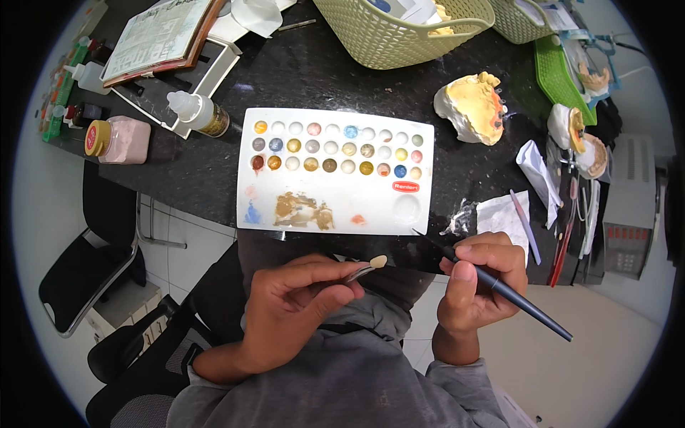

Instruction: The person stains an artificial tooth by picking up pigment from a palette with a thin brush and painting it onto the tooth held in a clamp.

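My left hand pinches metal tweezers between thumb and fingers. At their tip sits a small cream-coloured tooth crown, held just off the table's near edge. My right hand grips a dark, slim paintbrush like a pen. The brush's fine point reaches the lower right corner of a white palette; whether it touches cannot be made out. Rows of round wells in the palette hold white, brown, yellow, blue and pink pastes. Brown, blue and pinkish smears mark its lower part.
A yellow dental cast stands right of the palette, a crumpled tissue nearer me. Behind are a green woven basket and a framed stand. A dropper bottle and a pink jar stand left.
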{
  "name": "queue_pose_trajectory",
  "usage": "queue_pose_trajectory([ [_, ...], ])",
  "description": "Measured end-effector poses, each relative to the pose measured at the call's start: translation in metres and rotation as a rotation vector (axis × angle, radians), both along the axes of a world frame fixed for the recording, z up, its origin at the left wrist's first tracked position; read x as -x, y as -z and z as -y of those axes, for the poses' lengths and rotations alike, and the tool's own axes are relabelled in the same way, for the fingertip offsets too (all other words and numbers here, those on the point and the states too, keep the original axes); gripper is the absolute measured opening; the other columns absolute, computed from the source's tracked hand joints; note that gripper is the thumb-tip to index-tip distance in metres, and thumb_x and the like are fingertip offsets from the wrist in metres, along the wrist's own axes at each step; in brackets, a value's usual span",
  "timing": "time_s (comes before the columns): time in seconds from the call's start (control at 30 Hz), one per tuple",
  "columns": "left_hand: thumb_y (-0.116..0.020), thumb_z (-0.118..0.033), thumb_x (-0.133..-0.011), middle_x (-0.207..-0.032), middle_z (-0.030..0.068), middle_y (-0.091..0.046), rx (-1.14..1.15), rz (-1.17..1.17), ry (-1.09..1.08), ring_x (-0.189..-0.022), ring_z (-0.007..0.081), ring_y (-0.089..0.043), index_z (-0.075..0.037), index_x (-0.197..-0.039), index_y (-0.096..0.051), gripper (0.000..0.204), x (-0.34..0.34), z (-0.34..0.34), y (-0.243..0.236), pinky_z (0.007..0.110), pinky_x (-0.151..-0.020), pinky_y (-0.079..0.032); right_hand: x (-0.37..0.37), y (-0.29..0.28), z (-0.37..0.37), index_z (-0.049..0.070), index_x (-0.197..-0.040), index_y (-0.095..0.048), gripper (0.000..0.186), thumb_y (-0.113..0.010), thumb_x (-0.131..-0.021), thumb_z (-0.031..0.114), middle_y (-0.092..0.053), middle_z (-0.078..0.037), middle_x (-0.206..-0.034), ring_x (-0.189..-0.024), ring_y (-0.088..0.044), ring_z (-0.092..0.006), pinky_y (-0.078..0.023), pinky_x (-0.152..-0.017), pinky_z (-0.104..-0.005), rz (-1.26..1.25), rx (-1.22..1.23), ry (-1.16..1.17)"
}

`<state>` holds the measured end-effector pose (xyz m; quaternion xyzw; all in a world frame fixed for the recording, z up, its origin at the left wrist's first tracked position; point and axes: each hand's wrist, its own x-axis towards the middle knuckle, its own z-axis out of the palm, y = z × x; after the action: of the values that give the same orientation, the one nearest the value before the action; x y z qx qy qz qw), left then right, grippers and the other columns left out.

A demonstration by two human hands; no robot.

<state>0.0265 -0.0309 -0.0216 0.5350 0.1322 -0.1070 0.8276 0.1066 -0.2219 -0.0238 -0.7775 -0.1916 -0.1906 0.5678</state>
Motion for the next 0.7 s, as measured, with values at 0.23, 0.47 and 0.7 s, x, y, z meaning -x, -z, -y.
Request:
queue_pose_trajectory([
  [0.23, -0.065, 0.003, -0.085, -0.093, 0.0168, -0.069, -0.25, 0.162, 0.063, -0.088, 0.0167, -0.066, 0.004, -0.106, -0.068, 0.021, -0.003, -0.001, -0.001, 0.022, -0.078, -0.051, -0.001, 0.001, 0.001, -0.004, -0.077, -0.058, 0.012, -0.066, -0.074, 0.004, -0.061, -0.013, -0.062, -0.049, -0.058, -0.0173, -0.044, -0.044, -0.0232, 0.03, 0.081, -0.038],
  [0.47, -0.067, -0.004, -0.086, -0.095, 0.0168, -0.07, 0.04, -0.038, -0.007, -0.088, 0.0198, -0.069, 0.007, -0.106, -0.065, 0.022, -0.011, 0.005, -0.004, 0.026, -0.075, -0.057, -0.001, 0.0, 0.001, -0.004, -0.078, -0.058, 0.012, -0.066, -0.075, 0.004, -0.06, -0.012, -0.062, -0.049, -0.059, -0.0181, -0.045, -0.044, -0.0236, 0.015, 0.022, -0.087],
  [0.7, -0.066, -0.003, -0.086, -0.086, 0.021, -0.069, 0.261, -0.236, 0.033, -0.077, 0.0251, -0.071, 0.01, -0.099, -0.062, 0.019, -0.023, 0.003, -0.006, 0.032, -0.067, -0.061, 0.002, 0.0, -0.014, -0.004, -0.083, -0.058, 0.012, -0.064, -0.074, 0.0, -0.06, -0.013, -0.066, -0.053, -0.06, -0.0204, -0.052, -0.05, -0.0285, 0.096, -0.283, -0.176],
])
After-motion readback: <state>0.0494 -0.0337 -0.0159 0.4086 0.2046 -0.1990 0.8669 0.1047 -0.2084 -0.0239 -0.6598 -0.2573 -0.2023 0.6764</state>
